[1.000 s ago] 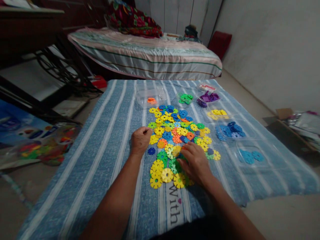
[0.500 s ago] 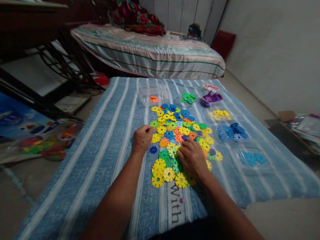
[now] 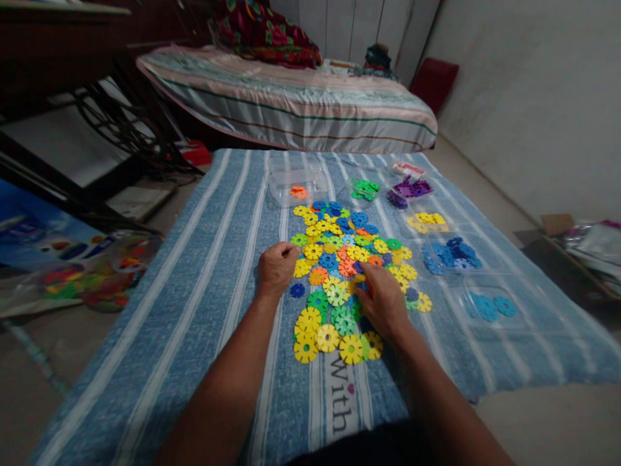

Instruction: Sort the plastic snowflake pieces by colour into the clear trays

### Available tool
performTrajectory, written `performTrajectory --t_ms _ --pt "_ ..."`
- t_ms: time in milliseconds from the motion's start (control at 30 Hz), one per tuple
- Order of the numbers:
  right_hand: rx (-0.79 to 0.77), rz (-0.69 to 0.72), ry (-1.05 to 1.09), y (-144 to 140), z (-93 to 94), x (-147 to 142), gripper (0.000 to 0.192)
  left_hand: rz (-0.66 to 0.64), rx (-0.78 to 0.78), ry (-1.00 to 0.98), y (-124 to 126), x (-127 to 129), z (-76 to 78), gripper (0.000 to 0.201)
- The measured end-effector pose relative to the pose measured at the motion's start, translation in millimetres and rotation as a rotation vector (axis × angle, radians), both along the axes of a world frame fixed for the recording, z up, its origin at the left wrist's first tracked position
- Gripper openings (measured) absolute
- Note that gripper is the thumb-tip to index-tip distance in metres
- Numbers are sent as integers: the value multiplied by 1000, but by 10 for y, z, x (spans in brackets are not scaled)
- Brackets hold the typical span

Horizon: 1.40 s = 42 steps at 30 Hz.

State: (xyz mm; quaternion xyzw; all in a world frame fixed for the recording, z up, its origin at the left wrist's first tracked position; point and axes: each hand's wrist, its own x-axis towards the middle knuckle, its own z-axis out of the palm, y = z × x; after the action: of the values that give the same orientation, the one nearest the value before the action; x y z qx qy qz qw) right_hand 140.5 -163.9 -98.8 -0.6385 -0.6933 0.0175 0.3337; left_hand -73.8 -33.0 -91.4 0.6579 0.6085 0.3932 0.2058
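Note:
A spread of notched plastic snowflake discs [image 3: 328, 260] in yellow, blue, orange and green lies on the striped cloth, many overlapping. At its left edge rests my left hand [image 3: 278, 266], fingers curled closed; whatever is inside, if anything, is hidden. A lone dark blue disc [image 3: 297, 290] sits just below that hand. My right hand [image 3: 385, 299] is over the right side of the spread, thumb and forefinger apart around a yellow disc [image 3: 359, 279]. Its other fingers are partly hidden. Nearest me are large yellow discs [image 3: 351, 349].
Clear tubs hold sorted pieces: orange [image 3: 299, 192], green [image 3: 365, 189], purple [image 3: 411, 188], yellow [image 3: 429, 222], dark blue [image 3: 455, 253] and light blue [image 3: 491, 307]. A bed [image 3: 291, 103] stands beyond the cloth-covered surface [image 3: 204, 259]. A sewing-machine stand [image 3: 121, 123] is at the left.
My right hand has shifted slightly right, with its thumb and forefinger spread further apart. Green and yellow discs beneath it now show more. My left hand stays put.

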Motion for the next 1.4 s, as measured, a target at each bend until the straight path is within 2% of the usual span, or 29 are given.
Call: performTrajectory --t_ms 67,233,367,567,700,833,967,1100,1233,1333,1400 --pt "2 -20 -11 -17 -4 -3 43 2 -3 1 1 0 1 22" --pt "10 -45 -96 -67 23 5 17 -1 -5 -1 2 -3 -8 22" --pt "-27 -112 -143 -97 43 6 21 -4 -12 2 0 -4 -6 23" --pt "30 -186 -199 -131 38 -3 22 -5 10 17 8 -14 -10 23" --pt "6 -152 -177 -120 41 -23 15 -7 6 11 11 -19 -20 25" --pt "31 -78 -67 -109 53 -45 5 -11 9 9 13 -24 -30 27" --pt "119 -35 -9 -198 146 3 11 -12 7 10 13 -29 -34 28" --pt "261 -131 -75 -390 357 308 10 -11 5 14 13 -25 -31 28" --pt "396 -342 -231 -607 563 905 12 -16 6 20 14 -15 -25 29" --pt "446 -516 -405 -728 619 1281 18 -17 7 23 9 -11 -13 29" --pt "435 -544 -430 -765 601 1341 19 -16 2 26 3 -9 -2 29"
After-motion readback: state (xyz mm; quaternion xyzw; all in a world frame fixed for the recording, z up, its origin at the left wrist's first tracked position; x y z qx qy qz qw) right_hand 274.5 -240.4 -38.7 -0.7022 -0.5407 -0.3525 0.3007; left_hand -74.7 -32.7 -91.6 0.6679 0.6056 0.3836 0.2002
